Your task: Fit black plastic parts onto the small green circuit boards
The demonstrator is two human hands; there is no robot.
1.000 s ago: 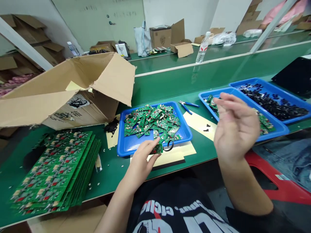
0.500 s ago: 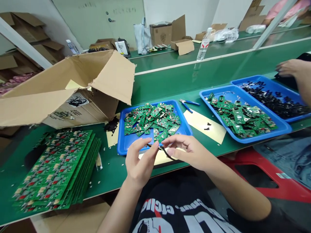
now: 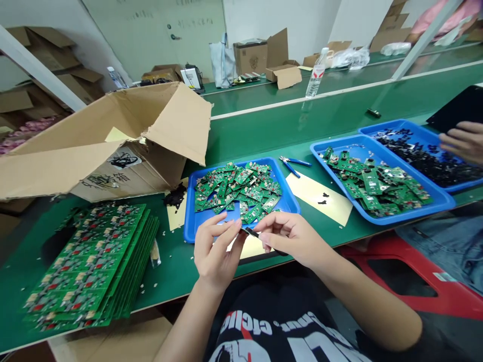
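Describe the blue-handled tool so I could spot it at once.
On the green bench, find the blue tray of circuit boards beyond the wearer's left hand. The tool lies off that tray's right side, near the far end of a yellow sheet. Its two splayed blue handles set it apart from the trays and sheet.

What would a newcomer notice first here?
Probably the big open cardboard box at left, with a stack of green circuit-board sheets in front of it. Then a blue tray heaped with small green boards, near the middle. Just before it, the left hand and right hand hold a small dark piece.
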